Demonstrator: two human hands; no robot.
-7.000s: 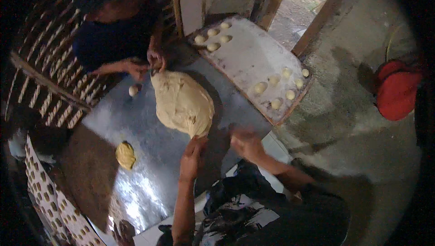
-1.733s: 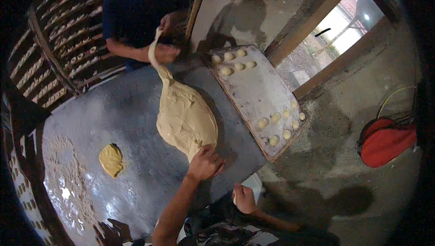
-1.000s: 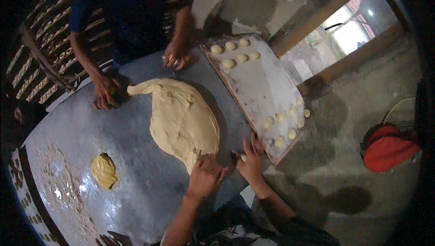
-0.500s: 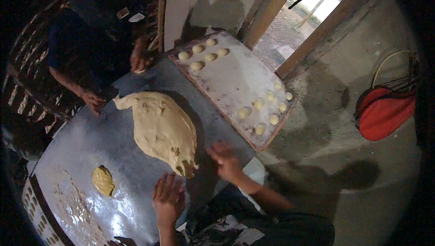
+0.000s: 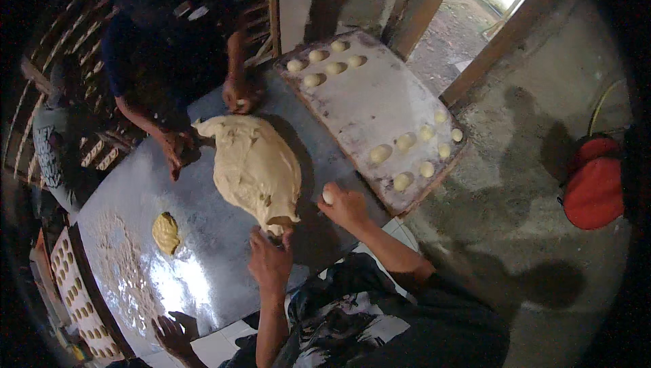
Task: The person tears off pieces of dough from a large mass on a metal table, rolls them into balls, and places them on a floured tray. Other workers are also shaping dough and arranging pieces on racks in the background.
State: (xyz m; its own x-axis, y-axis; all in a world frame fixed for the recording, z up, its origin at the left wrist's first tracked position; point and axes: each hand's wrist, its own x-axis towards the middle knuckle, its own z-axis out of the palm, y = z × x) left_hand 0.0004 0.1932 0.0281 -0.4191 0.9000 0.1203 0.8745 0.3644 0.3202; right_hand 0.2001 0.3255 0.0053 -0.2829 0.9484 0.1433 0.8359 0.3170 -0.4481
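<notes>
Touches, with the left hand [image 5: 271,259], the near end of the dough [image 5: 258,158] lying on the desk [image 5: 210,209]; cannot tell that grip as clamped or apart. Holds a ball [image 5: 328,196] clamped in the grip of the right hand [image 5: 347,211], near the board [image 5: 369,110] bearing further balls [image 5: 336,68].

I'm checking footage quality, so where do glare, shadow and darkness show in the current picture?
Head view: glare whitens the table below the yellow dough; head view: shadow lies right of the large dough; head view: the corners go black.
</notes>
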